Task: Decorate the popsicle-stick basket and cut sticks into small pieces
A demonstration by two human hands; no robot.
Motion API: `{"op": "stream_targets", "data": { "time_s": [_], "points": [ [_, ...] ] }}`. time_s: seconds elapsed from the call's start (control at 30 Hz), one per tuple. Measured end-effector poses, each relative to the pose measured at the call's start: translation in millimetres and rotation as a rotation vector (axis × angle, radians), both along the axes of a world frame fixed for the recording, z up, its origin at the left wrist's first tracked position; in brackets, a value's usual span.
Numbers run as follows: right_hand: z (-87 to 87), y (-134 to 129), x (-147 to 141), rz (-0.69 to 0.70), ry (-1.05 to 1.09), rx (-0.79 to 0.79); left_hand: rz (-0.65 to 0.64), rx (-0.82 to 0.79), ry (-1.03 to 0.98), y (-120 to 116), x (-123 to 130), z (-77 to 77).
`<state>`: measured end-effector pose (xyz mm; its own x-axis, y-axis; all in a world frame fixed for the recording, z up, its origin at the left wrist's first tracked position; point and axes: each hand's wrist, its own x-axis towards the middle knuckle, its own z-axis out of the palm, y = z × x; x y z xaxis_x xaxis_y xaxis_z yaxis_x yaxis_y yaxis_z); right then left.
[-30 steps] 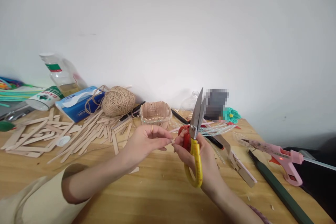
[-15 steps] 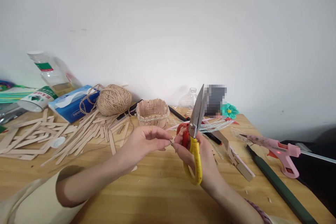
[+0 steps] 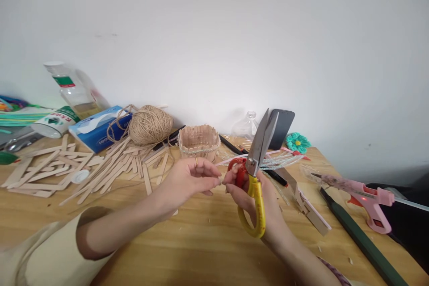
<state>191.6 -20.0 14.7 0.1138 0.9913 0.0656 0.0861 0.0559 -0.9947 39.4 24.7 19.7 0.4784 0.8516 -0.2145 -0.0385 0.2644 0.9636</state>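
My right hand point(image 3: 256, 192) holds a pair of scissors point(image 3: 259, 143) with one red and one yellow handle, the blades pointing up and slightly apart. Its thumb and index fingertips are close to those of my left hand point(image 3: 197, 176). The left thumb and fingers are drawn together in a pinch; whatever lies at their tips is too small to make out. Just beyond the hands stands a little basket point(image 3: 197, 140) made of wooden stick pieces, with a sparkly trim around it. My left hand hides part of its lower side.
Wooden craft sticks point(image 3: 110, 170) are strewn on the left, near a ball of twine point(image 3: 151, 125) and a blue tissue pack point(image 3: 100, 129). To the right lie a pink glue gun point(image 3: 363, 194), a dark green bar point(image 3: 362, 237) and silvery pipe cleaners point(image 3: 281, 161). A phone point(image 3: 282, 128) leans on the wall.
The scissor blades have parted slightly. My fingertips, which were touching or nearly so, are now a little apart. The whole view has shifted slightly, with things sitting further right.
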Motion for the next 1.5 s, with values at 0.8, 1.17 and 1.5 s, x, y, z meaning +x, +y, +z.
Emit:
{"op": "stream_targets", "data": {
  "time_s": [0.8, 1.17, 1.5],
  "points": [
    [-5.8, -2, -2, -0.043, 0.061, -0.089, -0.007, 0.075, -0.017, -3, 3, -5.2],
    [-0.2, -2, -2, -0.003, 0.027, -0.105, -0.050, 0.011, -0.084, -4, 1, -8.7],
    [-8.9, -1, 1, 0.031, 0.047, -0.090, -0.070, -0.023, -0.030, -3, 1, -7.8]
  ]
}}
